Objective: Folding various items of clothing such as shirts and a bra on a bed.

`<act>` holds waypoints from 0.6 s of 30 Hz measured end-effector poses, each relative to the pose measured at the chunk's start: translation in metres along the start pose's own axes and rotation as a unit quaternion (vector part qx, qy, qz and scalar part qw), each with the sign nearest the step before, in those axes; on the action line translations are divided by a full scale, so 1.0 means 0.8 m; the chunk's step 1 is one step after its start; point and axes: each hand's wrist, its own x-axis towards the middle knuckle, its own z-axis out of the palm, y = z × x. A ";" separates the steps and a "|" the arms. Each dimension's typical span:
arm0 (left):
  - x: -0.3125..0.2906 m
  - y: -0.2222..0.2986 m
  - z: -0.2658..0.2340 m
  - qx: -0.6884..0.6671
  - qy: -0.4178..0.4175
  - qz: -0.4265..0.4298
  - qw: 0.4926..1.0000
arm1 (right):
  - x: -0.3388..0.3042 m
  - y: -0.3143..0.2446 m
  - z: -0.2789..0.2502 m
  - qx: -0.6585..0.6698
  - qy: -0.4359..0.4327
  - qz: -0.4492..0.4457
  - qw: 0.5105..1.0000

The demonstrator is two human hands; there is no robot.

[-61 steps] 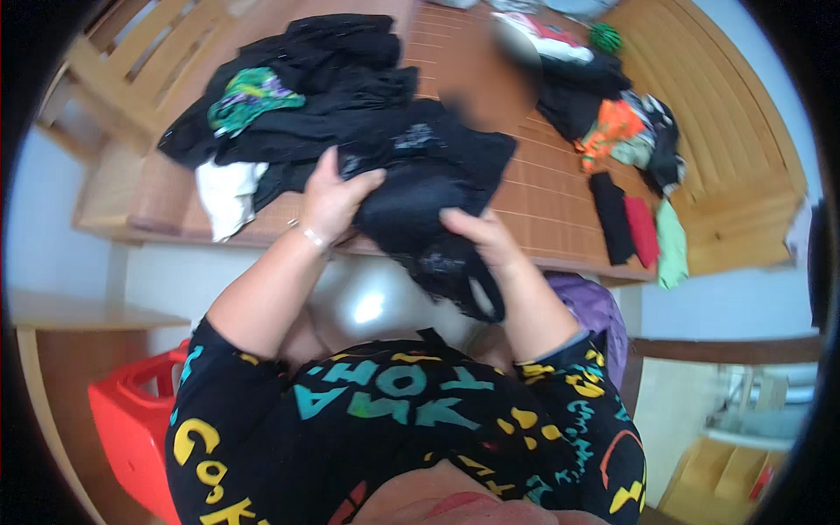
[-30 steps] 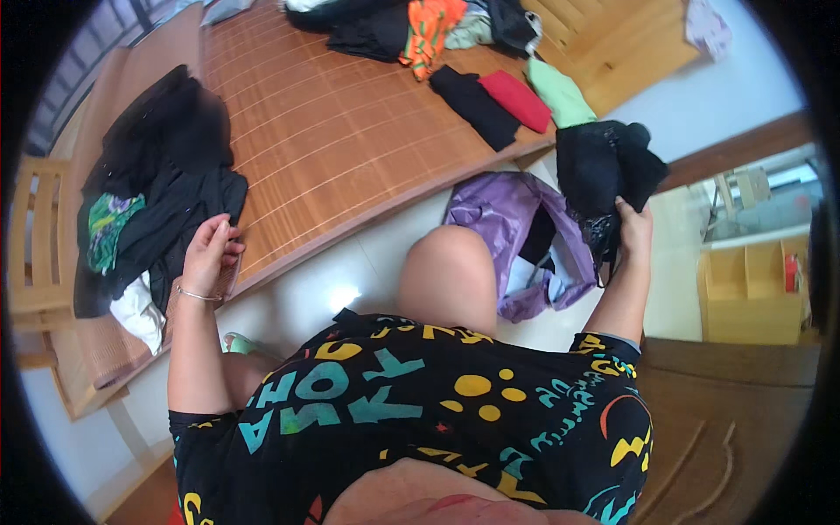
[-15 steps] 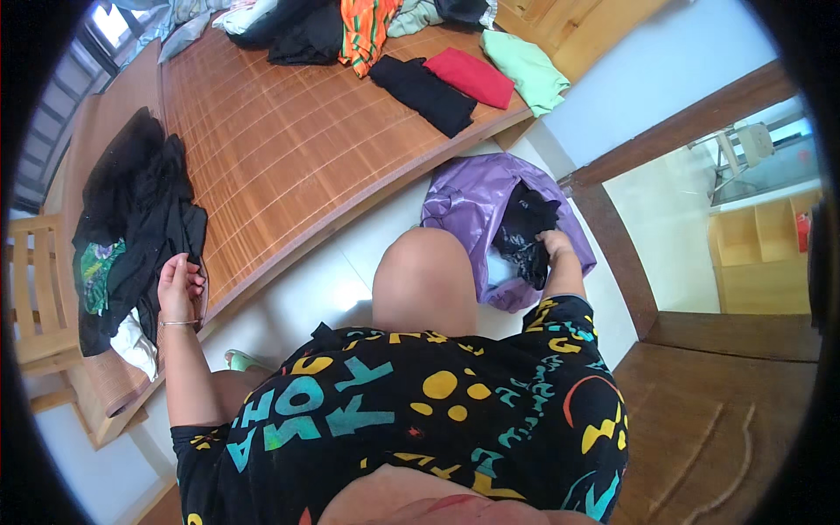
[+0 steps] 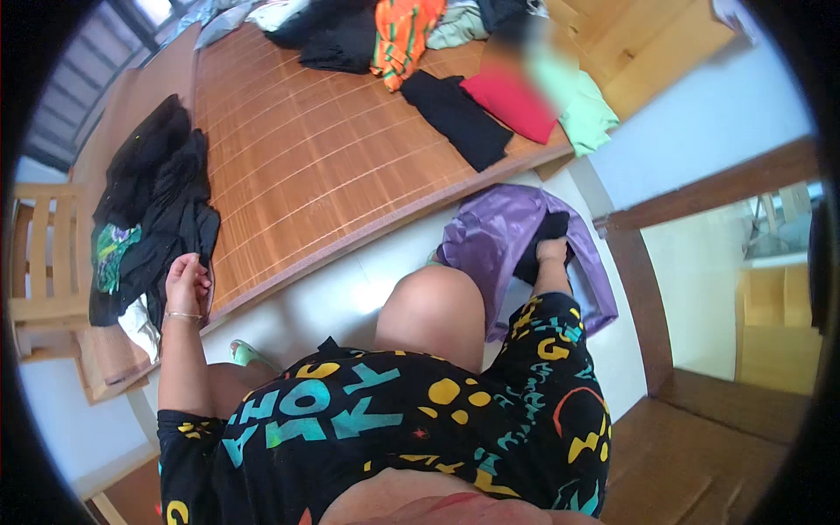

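Note:
A purple plastic bag [image 4: 477,229] stands on the floor against the bed's side, its mouth spread. My right hand [image 4: 551,251] reaches into it and grips a black garment [image 4: 528,262], with the fingertips partly hidden in the cloth. At the bed's edge my left hand [image 4: 187,282] rests with its fingers curled in; nothing shows in them. Just beyond that hand lies a loose heap of black clothes [image 4: 162,184], with a green patterned piece [image 4: 116,255] on its left side and a white cloth [image 4: 138,328] at its near end.
On the bed's brown mat [image 4: 289,166] lie a folded black garment [image 4: 457,118], a red one [image 4: 512,107] and a light green one [image 4: 588,114]. Farther back are an orange striped cloth [image 4: 404,39] and more clothes. A wooden chair [image 4: 44,262] stands left; a framed mirror [image 4: 700,289] is right.
My right hand has pushed deeper into the bag, and the black garment there has sunk lower with it. The left hand stays curled at the bed's edge. The view has shifted.

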 end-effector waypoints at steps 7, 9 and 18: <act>-0.005 0.010 0.014 0.035 -0.012 -0.009 0.999 | -0.006 -0.011 -0.020 -0.075 -0.097 0.085 0.989; -0.001 0.003 0.013 0.014 -0.015 -0.020 1.000 | 0.018 -0.002 -0.046 -0.106 -0.063 0.042 0.991; -0.005 0.003 0.011 -0.027 -0.036 0.024 0.999 | -0.346 -0.211 -0.281 0.643 -0.485 -0.453 0.384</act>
